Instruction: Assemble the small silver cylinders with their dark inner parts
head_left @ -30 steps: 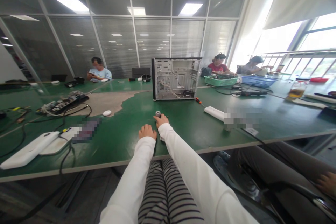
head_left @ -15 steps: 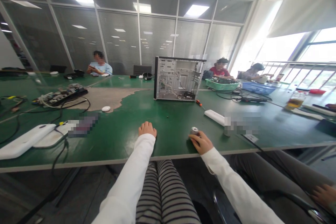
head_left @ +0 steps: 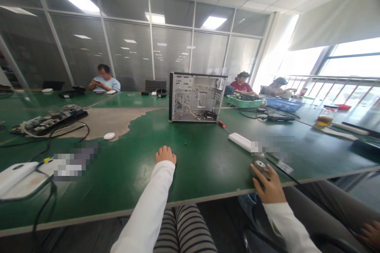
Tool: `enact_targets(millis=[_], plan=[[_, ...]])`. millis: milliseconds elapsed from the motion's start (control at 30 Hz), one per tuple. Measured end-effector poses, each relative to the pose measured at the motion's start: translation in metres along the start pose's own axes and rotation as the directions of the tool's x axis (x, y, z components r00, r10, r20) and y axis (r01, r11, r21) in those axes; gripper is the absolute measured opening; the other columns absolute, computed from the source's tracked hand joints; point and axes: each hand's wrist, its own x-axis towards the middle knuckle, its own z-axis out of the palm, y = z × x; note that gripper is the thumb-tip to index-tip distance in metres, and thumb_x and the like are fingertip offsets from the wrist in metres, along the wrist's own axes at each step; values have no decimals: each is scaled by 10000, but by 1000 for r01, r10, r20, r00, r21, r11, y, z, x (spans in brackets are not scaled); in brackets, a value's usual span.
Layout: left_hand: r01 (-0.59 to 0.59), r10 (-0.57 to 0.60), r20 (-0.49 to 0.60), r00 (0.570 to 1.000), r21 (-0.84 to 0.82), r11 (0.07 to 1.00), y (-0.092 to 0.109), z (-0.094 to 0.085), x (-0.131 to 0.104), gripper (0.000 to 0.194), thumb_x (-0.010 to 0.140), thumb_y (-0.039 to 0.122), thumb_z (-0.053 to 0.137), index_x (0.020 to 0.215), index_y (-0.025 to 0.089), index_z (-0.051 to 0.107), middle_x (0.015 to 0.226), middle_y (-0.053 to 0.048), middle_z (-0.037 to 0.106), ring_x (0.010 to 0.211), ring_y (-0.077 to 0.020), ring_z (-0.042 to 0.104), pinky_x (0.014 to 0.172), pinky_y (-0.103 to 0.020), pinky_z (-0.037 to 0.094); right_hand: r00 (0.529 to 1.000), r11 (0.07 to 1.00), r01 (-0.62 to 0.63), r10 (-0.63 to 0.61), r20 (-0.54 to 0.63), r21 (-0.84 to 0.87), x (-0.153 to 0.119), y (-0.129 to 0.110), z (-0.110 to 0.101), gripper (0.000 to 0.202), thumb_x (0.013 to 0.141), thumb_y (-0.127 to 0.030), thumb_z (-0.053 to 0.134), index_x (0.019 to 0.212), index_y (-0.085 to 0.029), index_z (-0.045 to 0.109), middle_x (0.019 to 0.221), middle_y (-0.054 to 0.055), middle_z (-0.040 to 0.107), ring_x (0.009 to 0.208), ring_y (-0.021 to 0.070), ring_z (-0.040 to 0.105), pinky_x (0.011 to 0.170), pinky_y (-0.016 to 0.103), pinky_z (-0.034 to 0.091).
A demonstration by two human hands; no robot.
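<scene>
My left hand rests palm down on the green table, its fingers curled under. What lies beneath the palm is hidden, and nothing sticks out of it. Over the table's front edge at right, the fingers of my right hand curve around a small round grey cylinder with a pale ring on its top face. The kind of this cylinder is not clear. Beyond my hands an open computer case stands upright, its inside facing me. A tiny dark bit lies on the table ahead of my left hand.
An orange-handled screwdriver and a white power strip lie right of the case. Green and blue baskets stand farther back. White devices with cables are at left. Several people sit around the table.
My right hand has moved to the right and nearer to me with the round cylinder. My left hand stays in place on the table. The view has tilted up slightly.
</scene>
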Motion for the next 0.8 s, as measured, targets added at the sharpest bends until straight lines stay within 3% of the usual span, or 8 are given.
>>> enact_targets(millis=[100,167,267,333,400,467,633,800], plan=[[-4,4,1,1000,-10,1000,2,3,11,308,706,280,418,982,181,512,1088,-89,444,1018,-238,368,798,-358,311,986,999,-22,16,-166,-35,9,-29,-14,367,688,-266,494,1051,-250,540,1260,95,308,1058,330,385,819,493,332],[-15,15,1,1000,-16,1000,3,5,19,307,706,279,423,984,185,511,1093,-87,443,1020,-237,366,803,-360,305,987,994,70,-56,-154,87,21,-57,-14,413,697,-232,485,1109,-255,484,1256,91,328,1045,296,411,826,463,345],[-30,30,4,1000,-24,999,5,7,32,305,704,277,425,984,189,510,1101,-84,442,1023,-236,364,802,-358,303,968,913,214,-245,47,347,50,-109,4,441,735,-176,415,1171,-238,406,1194,97,391,1005,213,449,806,370,398],[-37,37,4,999,-31,999,6,8,39,302,706,275,423,984,193,508,1107,-82,440,1027,-235,363,801,-358,302,903,876,217,-348,253,430,73,-144,28,452,740,-162,392,1189,-217,386,1180,105,402,1013,189,438,826,331,395],[-42,42,5,999,-39,998,6,9,45,294,706,271,425,978,196,510,1111,-80,438,1034,-234,360,803,-357,300,847,881,189,-370,381,434,95,-173,59,503,722,-166,416,1219,-209,347,1192,115,395,1032,198,421,842,334,380],[-40,40,7,999,-49,998,5,10,50,287,703,266,434,971,199,511,1112,-75,440,1039,-231,357,802,-355,300,824,897,167,-355,442,409,113,-194,90,506,728,-160,414,1224,-227,339,1201,114,396,1020,202,428,833,344,376],[-28,30,28,999,-81,996,3,11,57,269,695,264,453,953,213,513,1103,-58,450,1043,-220,358,802,-350,302,819,858,170,-397,416,484,136,-209,137,337,780,-99,337,1017,-217,546,957,64,564,903,145,478,778,265,393],[-32,39,56,998,-115,993,3,6,62,257,704,263,449,950,235,518,1107,-42,453,1044,-218,363,798,-346,311,803,827,187,-440,403,530,128,-198,126,303,787,-85,326,836,-197,603,833,45,585,813,130,497,722,239,411]])
